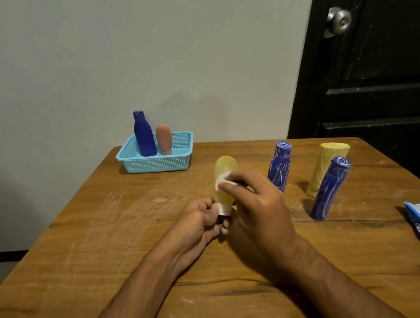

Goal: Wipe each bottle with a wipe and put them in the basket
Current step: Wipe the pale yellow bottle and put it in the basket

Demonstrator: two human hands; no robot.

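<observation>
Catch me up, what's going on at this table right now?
A person is cleaning bottles. The left hand grips the white cap end of a small translucent yellow bottle, while the right hand presses a white wipe against its side. A dark blue bottle and a reddish-brown bottle already stand in the light blue plastic basket. Two blue bottles streaked with white marks and a tall yellow bottle wait on the wooden table.

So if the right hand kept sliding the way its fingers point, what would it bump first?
Probably nothing soon: past the yellow bottle that the right hand wipes, bare table shows, though depth is unclear.
</observation>
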